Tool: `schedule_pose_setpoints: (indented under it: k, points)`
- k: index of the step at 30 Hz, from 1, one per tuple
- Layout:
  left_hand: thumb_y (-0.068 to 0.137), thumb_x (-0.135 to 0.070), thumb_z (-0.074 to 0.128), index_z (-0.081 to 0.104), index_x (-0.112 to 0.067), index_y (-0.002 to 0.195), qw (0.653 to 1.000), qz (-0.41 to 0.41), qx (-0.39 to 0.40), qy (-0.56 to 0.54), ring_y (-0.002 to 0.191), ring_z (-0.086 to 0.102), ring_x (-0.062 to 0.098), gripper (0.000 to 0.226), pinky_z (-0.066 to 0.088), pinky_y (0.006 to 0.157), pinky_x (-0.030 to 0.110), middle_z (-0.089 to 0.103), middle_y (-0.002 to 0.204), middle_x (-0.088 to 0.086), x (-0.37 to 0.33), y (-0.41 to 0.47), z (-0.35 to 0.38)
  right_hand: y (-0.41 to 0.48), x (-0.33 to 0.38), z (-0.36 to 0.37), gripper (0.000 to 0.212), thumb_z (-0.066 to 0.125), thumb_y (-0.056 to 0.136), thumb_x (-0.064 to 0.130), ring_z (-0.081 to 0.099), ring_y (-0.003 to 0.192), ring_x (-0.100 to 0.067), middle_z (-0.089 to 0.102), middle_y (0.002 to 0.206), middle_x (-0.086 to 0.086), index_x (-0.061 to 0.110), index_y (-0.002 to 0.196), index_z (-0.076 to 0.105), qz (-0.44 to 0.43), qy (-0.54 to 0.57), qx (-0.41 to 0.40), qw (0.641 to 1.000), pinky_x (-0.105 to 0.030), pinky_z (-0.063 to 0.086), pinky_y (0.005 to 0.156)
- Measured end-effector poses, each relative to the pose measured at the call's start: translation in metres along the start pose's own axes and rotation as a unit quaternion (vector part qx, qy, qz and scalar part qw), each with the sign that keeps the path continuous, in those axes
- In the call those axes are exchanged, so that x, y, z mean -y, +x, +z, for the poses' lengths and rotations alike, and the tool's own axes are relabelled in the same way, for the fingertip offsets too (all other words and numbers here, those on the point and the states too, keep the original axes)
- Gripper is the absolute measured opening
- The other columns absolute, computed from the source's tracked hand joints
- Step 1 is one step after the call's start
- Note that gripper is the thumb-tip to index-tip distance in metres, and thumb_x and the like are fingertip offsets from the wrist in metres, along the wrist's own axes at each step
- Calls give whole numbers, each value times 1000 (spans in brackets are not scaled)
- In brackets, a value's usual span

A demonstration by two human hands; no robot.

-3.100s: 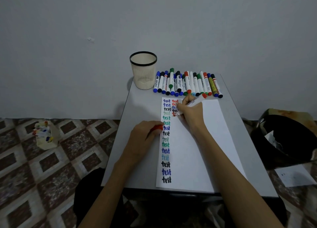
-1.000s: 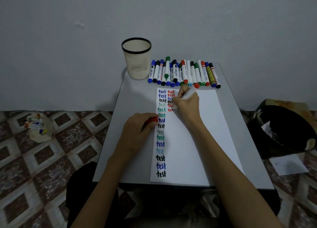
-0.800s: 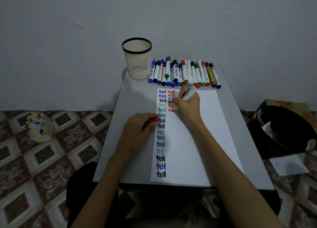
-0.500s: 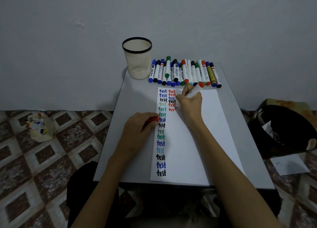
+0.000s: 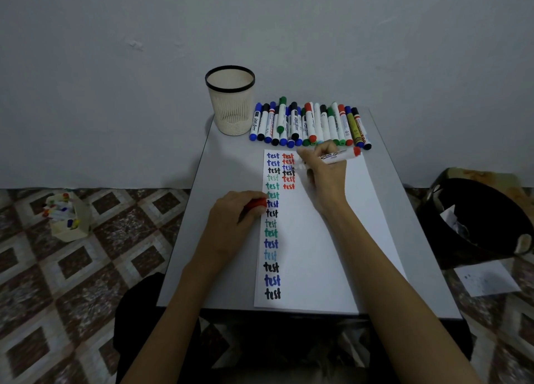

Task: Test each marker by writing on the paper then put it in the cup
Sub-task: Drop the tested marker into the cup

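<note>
Near frame centre, right hand [image 5: 326, 178] grips red marker [image 5: 336, 156], tip beside second column on paper [image 5: 332, 239] (contact with sheet unclear). Left hand [image 5: 231, 219] pinches red cap [image 5: 258, 203] at paper's left edge. Cup [image 5: 230, 100] stands upper centre, well apart from marker. Risk: palm dragging over fresh ink smears it; marker dropped into cup uncapped dries out.
</note>
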State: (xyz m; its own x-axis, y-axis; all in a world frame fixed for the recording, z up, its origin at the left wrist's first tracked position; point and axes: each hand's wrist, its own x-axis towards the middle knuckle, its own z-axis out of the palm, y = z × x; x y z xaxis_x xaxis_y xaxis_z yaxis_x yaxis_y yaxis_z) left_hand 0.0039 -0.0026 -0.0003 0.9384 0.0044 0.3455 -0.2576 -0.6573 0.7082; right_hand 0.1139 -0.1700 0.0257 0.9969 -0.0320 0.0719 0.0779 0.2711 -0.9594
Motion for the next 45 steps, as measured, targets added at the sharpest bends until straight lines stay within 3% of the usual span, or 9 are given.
schedule_pose_setpoints:
  k: [2,7,11,17,22,32,36,41,45]
  points:
    - [87,-40,53,62,-16,114,1000,1,-2,-12,93,59,6,37,50,84,26,63,105,-8,0,0,0,-2,7,-1,28,72,82,2,46,49,-12,51,66,-8,11,74,47,17,45,21,999,-22,46,50]
    - [87,-28,56,63,-19,111,996,0,-40,-84,94,58,1,26,45,78,11,63,104,-8,-6,2,-8,-20,30,4,10,61,91,12,69,68,-23,71,77,-8,4,85,63,45,69,90,993,-28,57,55]
    - [79,-25,66,61,-22,109,984,-50,-40,-168,93,61,-1,30,49,78,12,63,99,-16,-14,-1,-12,-38,39,4,22,61,92,10,53,39,-17,61,59,-11,4,73,51,12,43,92,995,-21,40,37]
    - [77,-13,70,64,-24,94,974,-59,-57,-211,89,65,4,22,50,76,13,68,92,-13,-17,-2,-16,-52,34,2,26,61,90,6,45,37,-18,60,54,-7,5,69,47,14,14,43,999,-22,30,39]
    - [74,-26,68,65,-19,97,967,-52,-51,-244,91,67,11,24,53,79,21,70,96,-3,-23,0,-16,-59,30,4,27,59,91,2,44,36,-20,57,63,-20,5,67,47,31,35,39,998,-19,30,36]
    - [78,-17,69,68,-13,99,974,19,-78,-210,88,69,12,22,57,77,29,72,92,4,-41,10,-9,-66,26,7,35,55,90,-4,44,29,-16,49,56,-15,10,63,38,82,165,47,982,-17,30,30]
    - [76,-17,72,68,-11,100,981,87,-115,-127,85,67,3,24,55,77,20,70,93,0,-41,14,-11,-68,26,13,40,53,89,-7,41,30,-11,45,46,-4,13,61,33,119,197,13,973,-17,27,30]
    - [75,-23,71,70,-3,98,982,148,-104,-46,89,64,2,30,50,79,11,67,94,-3,-39,19,-21,-71,24,13,35,57,88,-3,48,42,-10,57,72,-13,13,64,37,186,266,13,946,-15,36,34]
    - [75,-27,70,70,-11,99,989,111,-33,-87,86,66,-1,29,52,77,13,69,93,-4,-36,29,-36,-69,25,-4,19,64,87,20,62,53,-15,66,91,-19,10,74,54,234,249,117,933,-20,51,45]
